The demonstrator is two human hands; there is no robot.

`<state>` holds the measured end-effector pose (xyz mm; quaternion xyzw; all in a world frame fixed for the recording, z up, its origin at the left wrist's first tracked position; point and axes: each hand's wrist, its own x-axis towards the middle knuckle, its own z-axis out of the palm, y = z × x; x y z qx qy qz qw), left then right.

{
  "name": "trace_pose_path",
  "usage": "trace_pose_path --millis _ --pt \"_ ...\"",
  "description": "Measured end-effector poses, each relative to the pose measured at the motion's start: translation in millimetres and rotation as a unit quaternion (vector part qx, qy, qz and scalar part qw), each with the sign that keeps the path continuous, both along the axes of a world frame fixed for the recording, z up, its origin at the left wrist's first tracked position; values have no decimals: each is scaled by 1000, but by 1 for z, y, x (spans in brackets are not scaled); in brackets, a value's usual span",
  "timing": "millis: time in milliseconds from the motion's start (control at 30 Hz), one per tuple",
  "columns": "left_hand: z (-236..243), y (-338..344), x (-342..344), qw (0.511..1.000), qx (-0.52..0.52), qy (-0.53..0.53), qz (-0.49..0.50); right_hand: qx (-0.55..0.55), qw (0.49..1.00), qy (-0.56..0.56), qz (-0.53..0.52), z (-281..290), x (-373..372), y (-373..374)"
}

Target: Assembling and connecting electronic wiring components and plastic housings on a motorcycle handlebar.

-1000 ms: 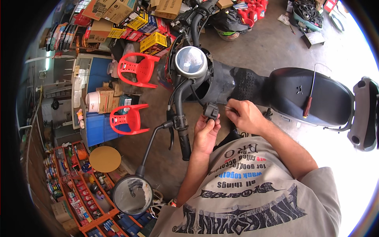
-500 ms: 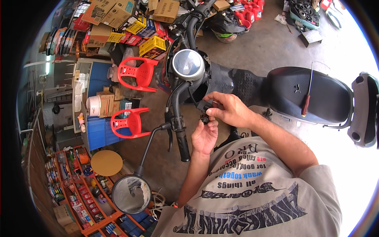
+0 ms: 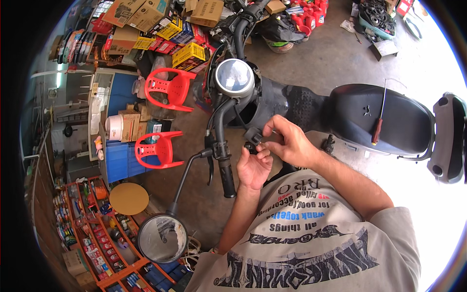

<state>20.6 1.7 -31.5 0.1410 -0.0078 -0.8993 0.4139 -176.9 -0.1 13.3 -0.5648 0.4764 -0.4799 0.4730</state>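
Note:
My left hand [image 3: 255, 169], palm up with its fingers curled, pinches a small dark part [image 3: 250, 147] at its fingertips. Just above it is a black handlebar switch housing [image 3: 253, 135], joined to the motor scooter by a thin black cable [image 3: 239, 117]. My right hand [image 3: 292, 142] is closed at the housing's right side, its index finger bent at the edge and its thumb by my left fingertips. What lies between thumb and fingers is partly hidden. The black handlebar [image 3: 219, 119] with its grip [image 3: 226, 181] runs left of my hands.
A screwdriver [image 3: 377, 127] lies across the scooter's black seat [image 3: 352, 109]. The round mirror [image 3: 162, 238] stands out at lower left. Red plastic chairs [image 3: 169, 89], stacked cartons [image 3: 146, 22] and an orange shelf rack [image 3: 121, 273] full of small packages are on the left.
My right fingers have shifted slightly right and bent, uncovering more of the switch housing, which has turned a little. My left hand has barely moved.

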Motion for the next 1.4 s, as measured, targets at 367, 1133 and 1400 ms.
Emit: trace_pose_path --millis 367,1133,1400 --pt "18 -6 -12 996 5 -76 46 -96 995 42 5 5 6 -17" --pt "12 -3 -7 953 -27 -298 42 3 990 122 75 2 1 -11" --pt "18 -1 -6 916 -77 -390 53 -32 995 86 42 -14 11 -8"
